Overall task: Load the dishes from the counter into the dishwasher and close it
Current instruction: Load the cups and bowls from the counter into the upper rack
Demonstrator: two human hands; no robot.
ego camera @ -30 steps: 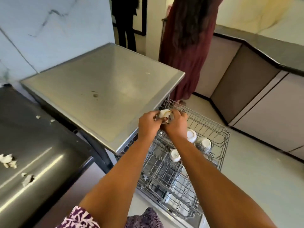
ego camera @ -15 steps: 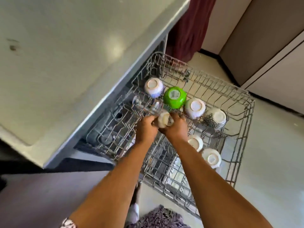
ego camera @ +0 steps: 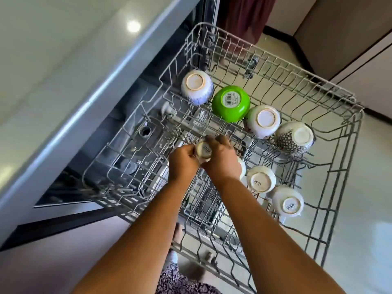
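Two hands — left hand (ego camera: 184, 161) and right hand (ego camera: 221, 161) — close together around a small white cup (ego camera: 203, 151), held base-up over the dishwasher rack (ego camera: 343, 158). Six upturned bowls and cups — one green bowl (ego camera: 230, 103) — sit in the pulled-out rack.

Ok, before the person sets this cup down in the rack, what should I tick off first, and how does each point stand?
1. Cup held by left hand and right hand: ok.
2. Cup turned base-up like the others: ok.
3. Upper rack pulled out: ok.
4. Free tines left of the hands: ok.
5. Green bowl and neighbouring bowls clear of the hands: ok.
6. Cup empty inside: cannot tell.
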